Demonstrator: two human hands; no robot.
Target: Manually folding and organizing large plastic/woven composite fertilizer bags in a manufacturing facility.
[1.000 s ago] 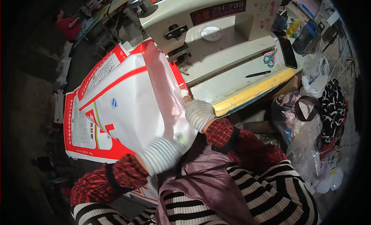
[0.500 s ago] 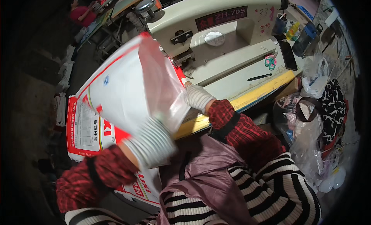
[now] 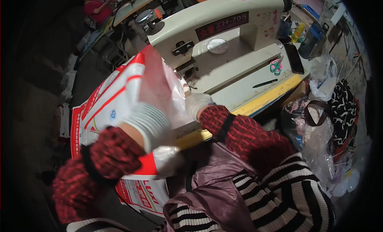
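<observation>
A white and red printed sack (image 3: 123,96) lies across the left side of the sewing machine (image 3: 207,22), its pinkish translucent liner (image 3: 159,78) showing at the upper edge. My right hand (image 3: 196,104), in a whitish knit glove, pinches the sack's edge just below the machine's needle area. My left hand (image 3: 148,122), in a ribbed pale glove, is over the middle of the sack; motion blurs it and its fingers are hidden. The lower part of the sack hangs down past the yellow table edge (image 3: 195,139) beside my lap.
On the machine bed lie a black pen (image 3: 265,83), small green and pink scissors (image 3: 275,67) and a dark phone (image 3: 294,58). A dark bottle (image 3: 313,39) stands behind. Plastic bags (image 3: 319,140) fill the right side. At the far left another person (image 3: 97,8) sits at a table.
My left hand has moved up and away from me, and the sack has folded and bunched beneath it. My right hand has shifted slightly left along with the sack's edge.
</observation>
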